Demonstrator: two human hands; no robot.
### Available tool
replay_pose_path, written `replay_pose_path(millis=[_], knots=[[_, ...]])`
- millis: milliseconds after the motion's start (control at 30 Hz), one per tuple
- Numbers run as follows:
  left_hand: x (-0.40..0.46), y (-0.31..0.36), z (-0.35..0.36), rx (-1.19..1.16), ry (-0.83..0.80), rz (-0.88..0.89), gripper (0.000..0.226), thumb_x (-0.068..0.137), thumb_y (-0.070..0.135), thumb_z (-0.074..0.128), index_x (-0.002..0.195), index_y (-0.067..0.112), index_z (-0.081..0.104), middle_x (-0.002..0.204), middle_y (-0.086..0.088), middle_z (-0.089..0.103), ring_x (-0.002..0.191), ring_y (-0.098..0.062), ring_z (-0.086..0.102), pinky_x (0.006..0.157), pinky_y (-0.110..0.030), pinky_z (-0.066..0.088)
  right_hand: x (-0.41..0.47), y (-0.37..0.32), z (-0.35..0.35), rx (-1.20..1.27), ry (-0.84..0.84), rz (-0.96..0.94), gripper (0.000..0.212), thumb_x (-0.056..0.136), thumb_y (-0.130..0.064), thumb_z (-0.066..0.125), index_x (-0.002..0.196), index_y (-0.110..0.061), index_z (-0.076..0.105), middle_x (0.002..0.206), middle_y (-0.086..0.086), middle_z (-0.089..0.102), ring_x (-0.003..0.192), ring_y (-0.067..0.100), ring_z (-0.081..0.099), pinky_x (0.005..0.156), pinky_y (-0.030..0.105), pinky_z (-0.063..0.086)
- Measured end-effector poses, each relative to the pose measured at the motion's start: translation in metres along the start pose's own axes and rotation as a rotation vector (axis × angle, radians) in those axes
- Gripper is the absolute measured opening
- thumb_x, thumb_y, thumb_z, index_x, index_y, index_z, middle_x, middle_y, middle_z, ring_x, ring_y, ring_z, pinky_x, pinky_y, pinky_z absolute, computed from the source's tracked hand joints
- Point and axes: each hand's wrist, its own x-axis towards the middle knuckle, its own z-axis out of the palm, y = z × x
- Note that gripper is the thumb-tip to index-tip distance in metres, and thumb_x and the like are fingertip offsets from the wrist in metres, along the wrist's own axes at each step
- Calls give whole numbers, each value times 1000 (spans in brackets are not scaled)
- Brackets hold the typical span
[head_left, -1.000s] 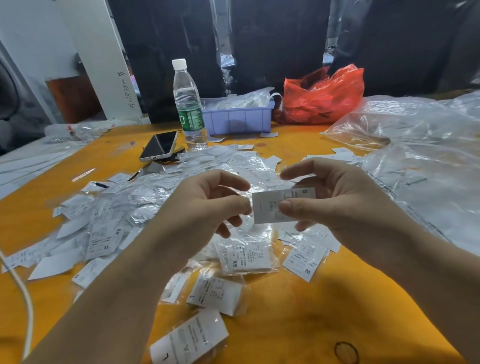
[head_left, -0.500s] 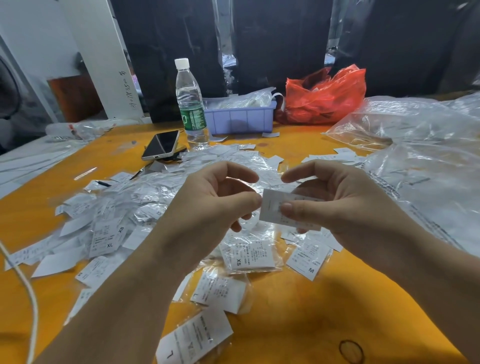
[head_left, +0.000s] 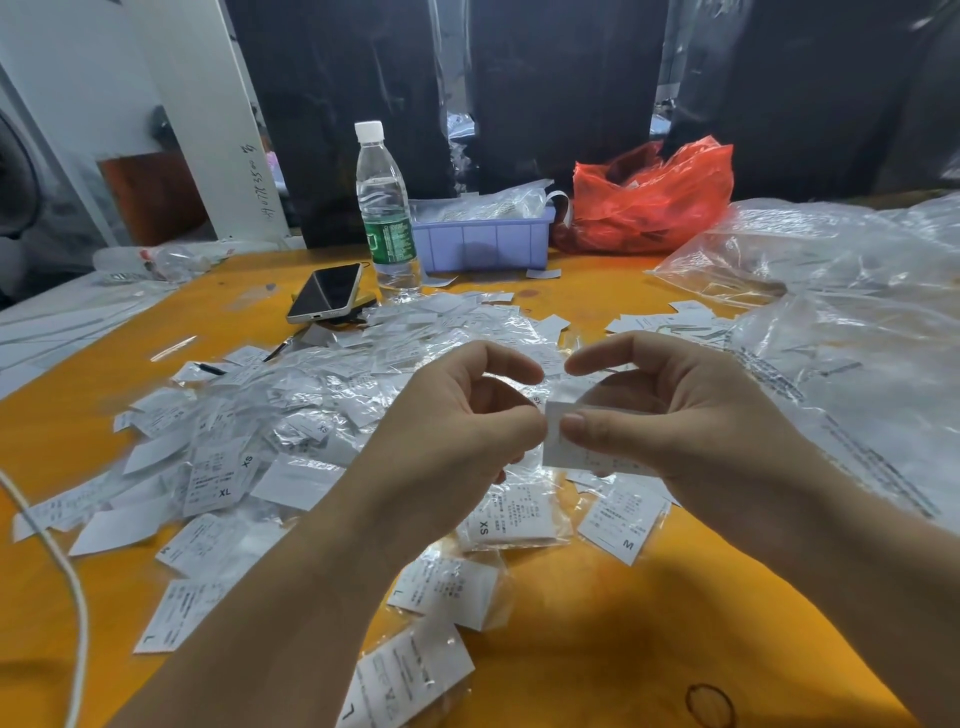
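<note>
Left hand (head_left: 457, 431): mine, bare; broad smooth back, knuckles softly rounded.
Right hand (head_left: 675, 415): mine, bare; same build as the left, back smooth.
Fingers (head_left: 498, 358): slim, tapering, with rounded tips.
Thumbnail (head_left: 574, 419): on my right thumb; short, plain, trimmed close to the tip.
Left wrist (head_left: 387, 512): narrow, uncovered.
Left forearm (head_left: 311, 597): bare from the wrist to the lower edge of the view; slender, widening toward the elbow.
Right forearm (head_left: 857, 561): bare from the wrist to the right edge of the view; same slender shape, partly in shadow underneath.
</note>
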Motion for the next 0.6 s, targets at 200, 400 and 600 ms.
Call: replay_pose_path(millis=[200,400,600], knots=[[0,-1,0,94,-62,-25,13,83,37,70,83,25,72,66,11,63,60,0,57,53,-15,43,-1,-2,3,-23,-14,14,43,65,-18,80,105,-16,65,81,15,72,79,29,71,72,39,59],[3,-4,-5,89,10,-79,9,90,19,65,81,18,68,58,10,61,53,-2,54,48,-17,43,4,-1,-2,-105,-70,123,34,80,1,71,107,-18,63,86,11,70,79,28,70,66,38,59],[7,-13,-14,449,271,-24,8,88,26,64,86,34,61,66,14,65,54,2,56,53,-22,38,13,11,-22,-818,65,58,36,88,-15,60,122,-28,56,104,-12,67,88,5,60,70,22,48]])
